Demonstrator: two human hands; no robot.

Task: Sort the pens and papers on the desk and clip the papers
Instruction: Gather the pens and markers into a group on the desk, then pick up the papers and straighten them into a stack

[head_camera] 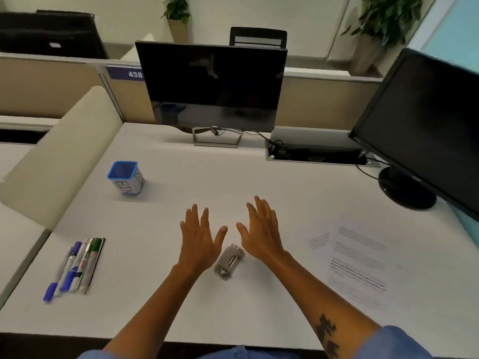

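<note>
Several pens and markers [75, 268] lie side by side at the desk's front left. A blue-rimmed pen cup [126, 178] stands farther back on the left. Printed papers [359, 263] lie loosely overlapped at the right. A grey metal binder clip [229, 260] rests on the desk in the middle. My left hand [199, 235] and my right hand [260, 229] hover palm down with fingers spread, on either side of the clip and just beyond it. Neither hand holds anything.
A black monitor [212, 84] stands at the back centre and a second monitor [425, 125] at the right, its round base [404, 189] on the white desk [181, 193]. A cable tray [316, 154] sits behind. A cream divider [59, 156] borders the left side.
</note>
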